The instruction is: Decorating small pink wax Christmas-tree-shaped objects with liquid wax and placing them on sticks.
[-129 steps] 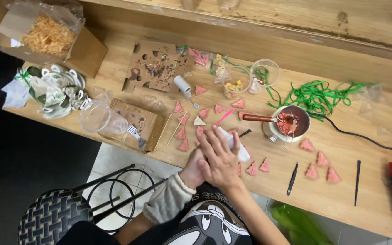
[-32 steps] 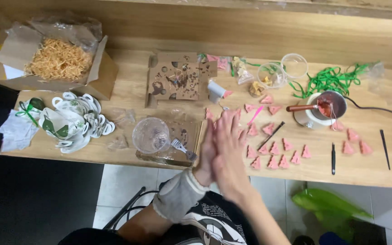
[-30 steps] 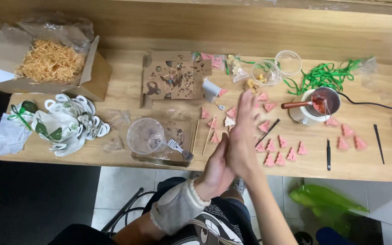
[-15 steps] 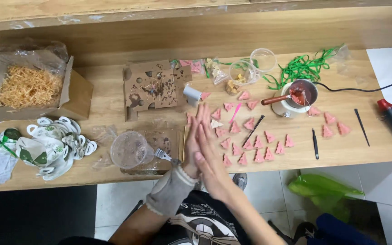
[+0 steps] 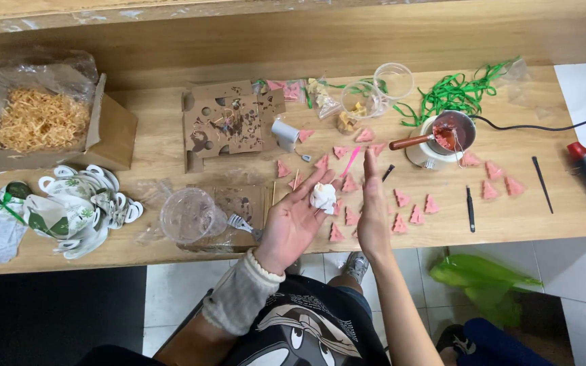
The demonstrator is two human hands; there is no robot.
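Wooden worktop (image 5: 551, 224), pink wax trees (image 5: 415, 215) scattered about. Left hand (image 5: 291, 224) open, palm up, white lump (image 5: 323, 196) resting on its fingers (image 5: 317, 184); right hand (image 5: 374, 213) flat, edge-on just beside (holding nothing). Keeping the palms flat and the pressure light would likely roll the lump evenly.

left hand (image 5: 293, 224): palm up, fingers spread and reaching forward, open, with a small white lump resting near the fingertips
left wrist: wrapped in a cream knitted cuff, forearm coming up from lower left
right hand (image 5: 373, 213): turned on edge, flat, fingers straight and together, pointing forward
hands: just beside each other, palms facing, apart
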